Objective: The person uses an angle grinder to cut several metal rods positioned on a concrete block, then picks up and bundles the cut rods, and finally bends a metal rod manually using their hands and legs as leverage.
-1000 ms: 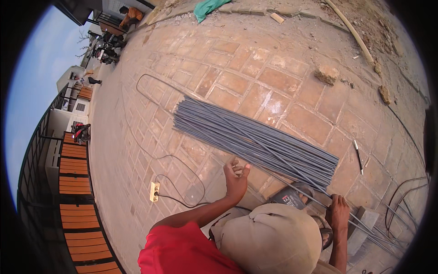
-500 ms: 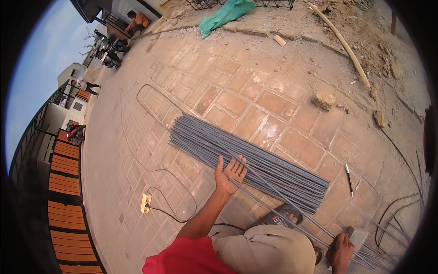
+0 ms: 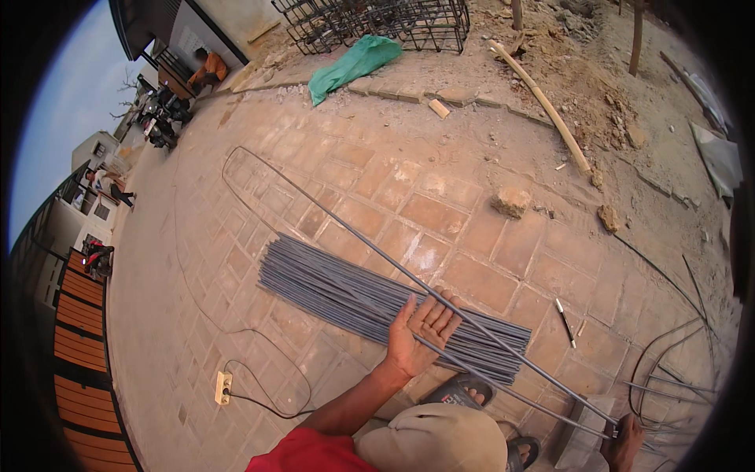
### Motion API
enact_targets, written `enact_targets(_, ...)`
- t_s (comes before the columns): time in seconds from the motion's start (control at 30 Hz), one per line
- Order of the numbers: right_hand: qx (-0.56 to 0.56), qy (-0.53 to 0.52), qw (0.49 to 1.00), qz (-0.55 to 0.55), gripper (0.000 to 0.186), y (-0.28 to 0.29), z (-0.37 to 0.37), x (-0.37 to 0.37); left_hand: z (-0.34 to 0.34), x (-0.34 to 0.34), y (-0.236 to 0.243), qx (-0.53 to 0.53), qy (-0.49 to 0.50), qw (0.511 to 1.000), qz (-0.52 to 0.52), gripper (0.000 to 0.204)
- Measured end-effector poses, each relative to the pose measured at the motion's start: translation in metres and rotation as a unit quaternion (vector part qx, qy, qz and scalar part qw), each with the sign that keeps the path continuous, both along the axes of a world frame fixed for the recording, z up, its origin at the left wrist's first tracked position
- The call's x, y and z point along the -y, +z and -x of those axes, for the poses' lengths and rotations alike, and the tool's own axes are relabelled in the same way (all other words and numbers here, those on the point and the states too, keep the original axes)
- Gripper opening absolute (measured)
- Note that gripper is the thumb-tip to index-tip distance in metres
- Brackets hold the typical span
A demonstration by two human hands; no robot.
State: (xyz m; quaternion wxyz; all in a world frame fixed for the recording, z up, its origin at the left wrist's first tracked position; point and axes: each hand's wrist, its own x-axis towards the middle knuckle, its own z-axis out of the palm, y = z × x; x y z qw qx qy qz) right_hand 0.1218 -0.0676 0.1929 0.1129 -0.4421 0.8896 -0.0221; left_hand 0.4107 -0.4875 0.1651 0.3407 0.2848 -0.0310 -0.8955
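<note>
My left hand (image 3: 418,334) is palm up, fingers curled under a long bent steel rod (image 3: 346,238), holding it raised over a bundle of grey straight rods (image 3: 307,279). My right hand (image 3: 625,440), at the lower right, grips the near ends of the rod beside a grey block (image 3: 574,439). The rod runs out to a narrow loop at the far left of the bundle. My sandaled foot (image 3: 460,389) shows just below the bundle. A black and white pen-like object (image 3: 565,322) lies right of the bundle.
A socket strip with cord (image 3: 224,387) lies left. Loose wires (image 3: 661,370) lie right. Beyond the pavers are a green sack (image 3: 354,67), rebar cages (image 3: 370,23), rubble (image 3: 590,102) and a stone (image 3: 511,203). Motorbikes (image 3: 161,118) and two people (image 3: 208,71) (image 3: 106,185) are at the upper left.
My left hand has moved from beside the bundle to above it, turned palm up, raising the bent rod. My right hand has moved right and down. The view has shifted, showing more rubble and cages.
</note>
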Motion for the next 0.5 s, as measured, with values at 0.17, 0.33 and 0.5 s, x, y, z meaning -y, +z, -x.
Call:
enact_targets(0.17,-0.084,-0.015,0.993,0.078,0.026,-0.01,0.02,0.05,0.039,0.08,0.023,-0.074,-0.02,0.994,0.083,0.066)
enact_targets(0.33,-0.022,0.005,0.977,0.214,0.038,0.029,0.031,0.245,0.058,0.255,0.073,-0.051,0.006,0.974,0.222,0.084)
enact_targets(0.5,-0.173,0.137,0.959,0.178,0.095,0.091,0.045,0.466,0.069,0.379,0.103,0.267,0.134,0.927,0.226,0.118)
